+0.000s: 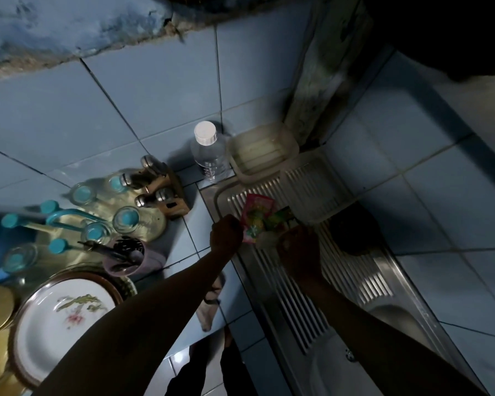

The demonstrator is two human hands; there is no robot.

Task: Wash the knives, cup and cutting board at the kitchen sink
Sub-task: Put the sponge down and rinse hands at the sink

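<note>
The steel sink (312,304) drainboard runs near to far at right. Over it, the left hand (226,232) pinches a pink sachet (255,217) by its left edge; the right hand (299,250), just right, curls round something unclear. Knives wait in the knife block (162,190), far left on the worktop (197,232).

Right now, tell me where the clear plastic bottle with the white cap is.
In the head view, the bottle stands upright by the tiled wall, just left of the empty plastic container and right of the wooden knife block.
</note>
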